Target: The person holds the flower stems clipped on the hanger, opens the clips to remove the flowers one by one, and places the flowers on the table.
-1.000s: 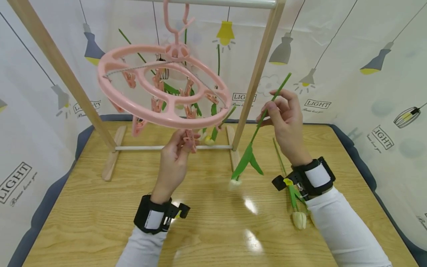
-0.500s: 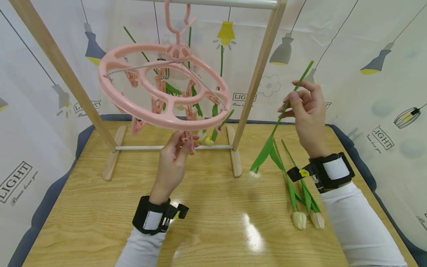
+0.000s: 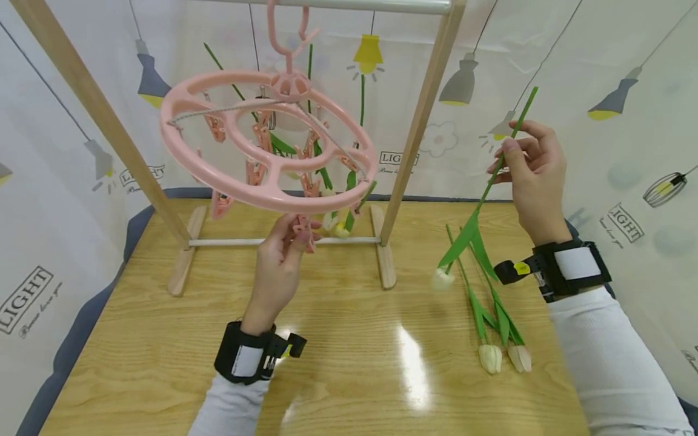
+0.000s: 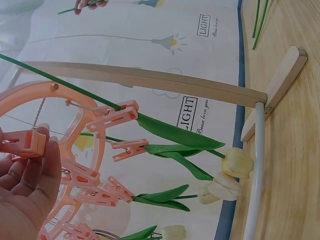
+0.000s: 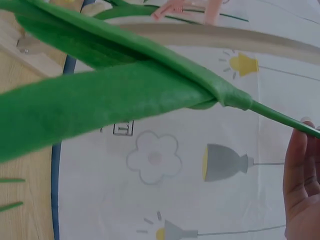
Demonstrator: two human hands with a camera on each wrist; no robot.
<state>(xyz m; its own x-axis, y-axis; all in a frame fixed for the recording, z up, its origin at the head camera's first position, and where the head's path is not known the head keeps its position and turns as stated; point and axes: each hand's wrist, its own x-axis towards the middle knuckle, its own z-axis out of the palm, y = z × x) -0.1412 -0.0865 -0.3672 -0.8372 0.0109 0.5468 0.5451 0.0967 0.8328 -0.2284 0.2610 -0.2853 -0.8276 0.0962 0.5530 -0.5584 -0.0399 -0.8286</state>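
Observation:
My left hand (image 3: 279,266) pinches a pink clothespin (image 3: 303,229) that hangs from the near rim of a round pink drying hanger (image 3: 234,186). My right hand (image 3: 537,175) holds an artificial white tulip by its green stem (image 3: 487,189), with the bloom (image 3: 443,278) pointing down, to the right of the rack. In the left wrist view, several tulips hang blooms-down from clothespins, among them a yellowish tulip (image 4: 237,163) and a white tulip (image 4: 220,186). The leaves (image 5: 115,90) of the held tulip fill much of the right wrist view.
A wooden rack (image 3: 425,115) with a metal top bar (image 3: 382,5) carries the hanger. Two more tulips lie on the wooden table (image 3: 349,363) at the right, a white tulip (image 3: 489,358) and a pale pinkish tulip (image 3: 519,357). A printed sheet (image 3: 643,151) surrounds the table.
My right hand has moved to the right and slightly up with the tulip, away from the rack. The left hand has stayed at the clothespin, shifting only slightly.

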